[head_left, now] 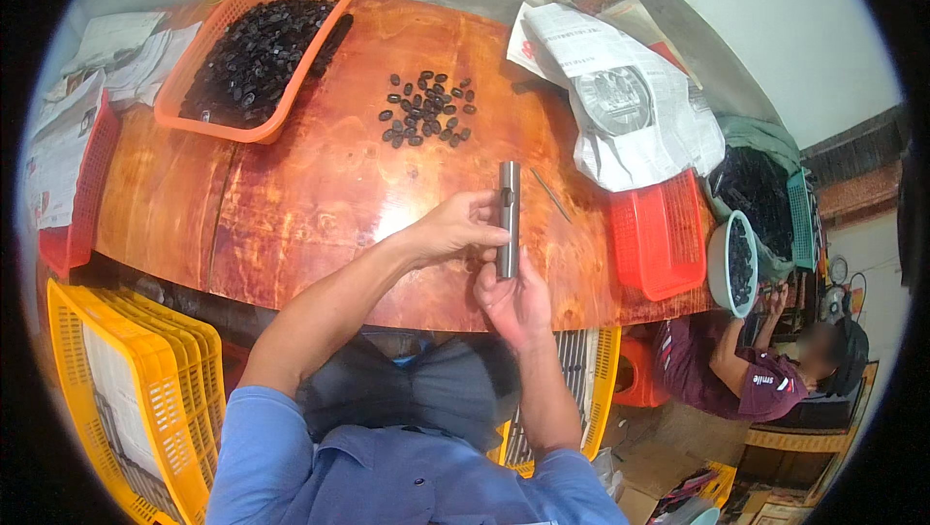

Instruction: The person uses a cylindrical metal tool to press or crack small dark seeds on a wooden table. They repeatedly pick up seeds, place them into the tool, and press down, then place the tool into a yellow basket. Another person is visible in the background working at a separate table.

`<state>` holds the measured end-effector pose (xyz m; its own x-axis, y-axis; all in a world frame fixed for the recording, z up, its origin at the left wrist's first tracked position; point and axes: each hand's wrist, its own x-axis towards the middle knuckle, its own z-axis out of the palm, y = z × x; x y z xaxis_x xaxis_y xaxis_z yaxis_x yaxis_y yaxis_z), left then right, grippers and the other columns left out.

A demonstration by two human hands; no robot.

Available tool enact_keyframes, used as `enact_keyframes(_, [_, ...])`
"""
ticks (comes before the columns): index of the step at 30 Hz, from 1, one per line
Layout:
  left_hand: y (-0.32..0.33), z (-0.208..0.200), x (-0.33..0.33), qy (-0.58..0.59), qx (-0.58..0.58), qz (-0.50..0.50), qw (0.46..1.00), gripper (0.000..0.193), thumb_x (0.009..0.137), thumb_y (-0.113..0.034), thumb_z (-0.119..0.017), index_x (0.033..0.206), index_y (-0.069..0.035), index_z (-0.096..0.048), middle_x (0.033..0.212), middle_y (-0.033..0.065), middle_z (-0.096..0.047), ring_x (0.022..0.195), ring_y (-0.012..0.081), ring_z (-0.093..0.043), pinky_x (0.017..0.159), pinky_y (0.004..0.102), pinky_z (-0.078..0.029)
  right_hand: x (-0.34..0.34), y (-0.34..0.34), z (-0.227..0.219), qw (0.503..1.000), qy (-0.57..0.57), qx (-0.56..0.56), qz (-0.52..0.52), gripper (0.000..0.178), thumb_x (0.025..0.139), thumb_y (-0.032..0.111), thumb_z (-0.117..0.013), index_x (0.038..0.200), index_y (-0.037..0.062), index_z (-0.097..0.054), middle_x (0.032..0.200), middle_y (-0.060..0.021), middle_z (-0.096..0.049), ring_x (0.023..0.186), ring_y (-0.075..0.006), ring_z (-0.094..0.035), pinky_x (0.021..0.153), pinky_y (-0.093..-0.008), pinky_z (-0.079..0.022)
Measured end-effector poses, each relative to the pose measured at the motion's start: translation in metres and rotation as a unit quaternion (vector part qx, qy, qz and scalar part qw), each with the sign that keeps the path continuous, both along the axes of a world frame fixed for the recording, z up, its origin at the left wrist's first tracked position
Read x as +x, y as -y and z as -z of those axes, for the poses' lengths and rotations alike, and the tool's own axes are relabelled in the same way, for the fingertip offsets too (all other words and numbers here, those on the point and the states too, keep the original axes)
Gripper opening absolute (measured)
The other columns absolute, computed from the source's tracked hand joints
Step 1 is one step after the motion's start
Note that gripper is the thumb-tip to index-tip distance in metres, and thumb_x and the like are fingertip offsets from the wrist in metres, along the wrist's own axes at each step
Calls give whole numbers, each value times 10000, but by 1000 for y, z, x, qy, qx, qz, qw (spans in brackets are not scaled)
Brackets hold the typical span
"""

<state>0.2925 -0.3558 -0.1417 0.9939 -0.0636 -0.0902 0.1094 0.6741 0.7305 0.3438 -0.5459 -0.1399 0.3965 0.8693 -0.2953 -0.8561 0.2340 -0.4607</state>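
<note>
A grey metal tube (509, 225) with an oval opening in its side stands lengthwise in front of me, over the table. My left hand (455, 227) pinches its middle between thumb and fingers. Around the tube's lower end curl the fingers of my right hand (515, 300), palm turned up and thumb along the side. Beyond my hands a loose group of small black oval pieces (426, 110) lies on the shiny wooden table (320, 225). A thin rod (551, 195) rests just right of the tube.
An orange basket (271, 128) full of black pieces stands far left. Newspapers (639, 128) cover part of a red basket (661, 234) at right, beside a light-blue basin (717, 268) of black parts. Yellow crates (145, 370) stand left below the table. Another person (736, 370) works at right.
</note>
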Motion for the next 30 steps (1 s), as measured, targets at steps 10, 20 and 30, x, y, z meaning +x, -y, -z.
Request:
enact_keyframes(10, [0,-2,3,-63,-32,-102,992,318,1041,-215,-591,1305,-49,-533,1018,71,-625,921,215,-683,821,406,-604,23,47,-61,887,373,-254,-93,290,1051,190,-570,1236,-11,-664,944,-77,-733,751,-116,-667,664,-249,-532])
enact_keyframes(20, [-3,-2,13,-80,-66,-174,979,381,1065,-374,-540,1228,-31,-564,945,86,-638,784,218,-632,677,353,-543,308,162,-129,516,635,-443,366,284,980,147,-623,1179,-41,-698,1008,-114,-736,907,-189,-685,826,-317,-544])
enact_keyframes(30, [-4,-13,17,-99,-57,-131,985,459,1032,-385,-579,1268,6,-541,909,127,-643,767,252,-634,715,373,-542,545,236,-26,343,638,-677,127,469,883,210,-623,1327,60,-651,1310,-293,-617,1255,-441,-556,1074,-478,-451])
